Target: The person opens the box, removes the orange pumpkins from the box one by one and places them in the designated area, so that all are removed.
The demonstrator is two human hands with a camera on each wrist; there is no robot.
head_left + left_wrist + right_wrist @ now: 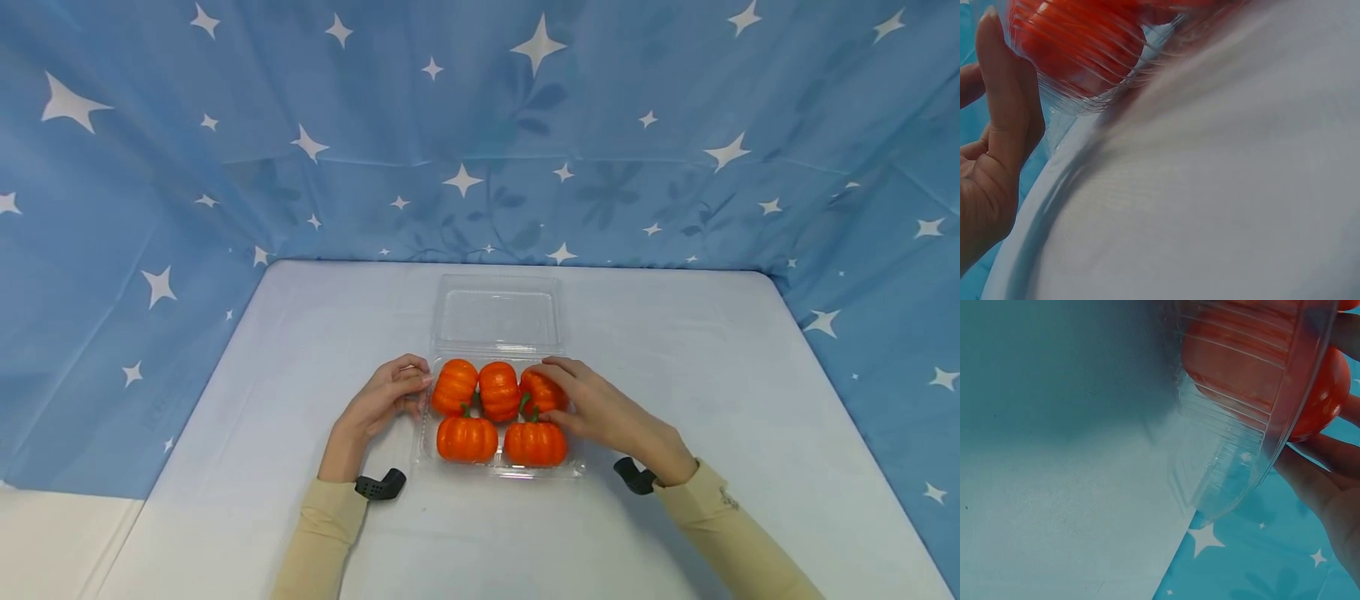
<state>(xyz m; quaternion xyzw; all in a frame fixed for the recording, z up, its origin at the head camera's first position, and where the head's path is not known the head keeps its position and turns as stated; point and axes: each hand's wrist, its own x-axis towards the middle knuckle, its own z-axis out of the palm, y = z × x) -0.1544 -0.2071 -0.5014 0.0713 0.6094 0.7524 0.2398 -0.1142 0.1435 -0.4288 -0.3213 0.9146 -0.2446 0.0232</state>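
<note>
Several small orange toy pumpkins with green stems sit in a clear plastic clamshell box (501,472), three in the back row and two in front. My right hand (600,404) holds the back right pumpkin (542,390), fingers over its far side and thumb at its near side. This pumpkin lies inside the box wall. In the right wrist view, the ribbed side of the box partly covers a pumpkin (1235,359) beside the fingers. At the box's left edge is my left hand (382,396), its fingers loosely bent against the side and holding no pumpkin.
The transparent lid (497,312) lies folded back behind the box. A white cloth covers the table (675,350). Blue curtains (480,125) with white stars hang behind it and at the sides. Black wrist devices (382,485) are worn on both wrists.
</note>
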